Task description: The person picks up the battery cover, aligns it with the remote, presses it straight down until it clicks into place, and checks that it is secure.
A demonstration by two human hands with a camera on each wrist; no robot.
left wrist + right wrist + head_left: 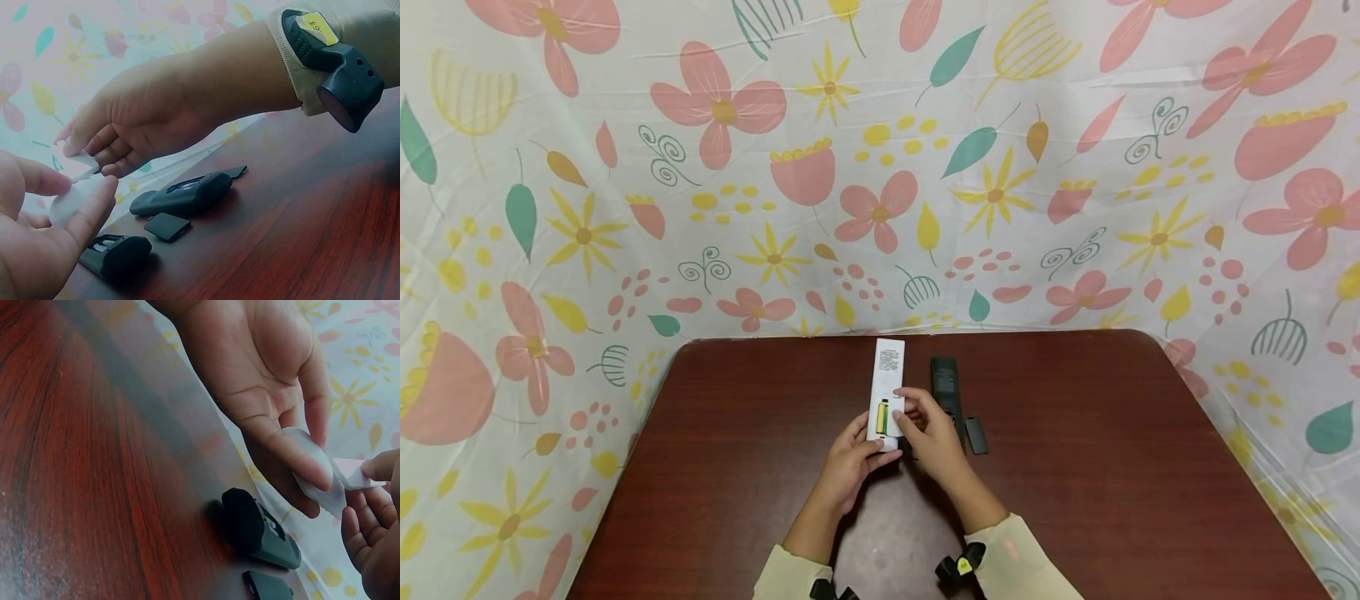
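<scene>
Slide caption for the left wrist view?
Left hand holds a white remote, right hand pinches a white cover; open black remotes and black covers lie on the table.

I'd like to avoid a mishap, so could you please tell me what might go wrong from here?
The small white plastic cover, pinched by the right hand, might slip and drop. The yellow-green cylindrical battery sits exposed in the long white plastic remote, so tilting could spill it. The loose black rectangular cover beside the long black remote could get knocked away.
</scene>
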